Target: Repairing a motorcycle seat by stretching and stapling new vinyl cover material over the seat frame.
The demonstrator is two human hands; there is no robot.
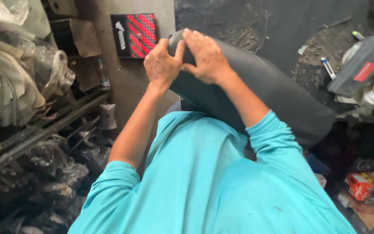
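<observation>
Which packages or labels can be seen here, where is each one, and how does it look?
Flat packet: leaning on the wall beyond the hands, rectangular, black with red diagonal stripes.
Label: on the grey case at right, small red rectangle.
Carton: lower right among clutter, red and white, crumpled.

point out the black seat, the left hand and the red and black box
black seat [278, 93], head view, on its smooth top cover
left hand [161, 65], head view, on the back of the hand
red and black box [135, 34], head view, on its striped front
</observation>
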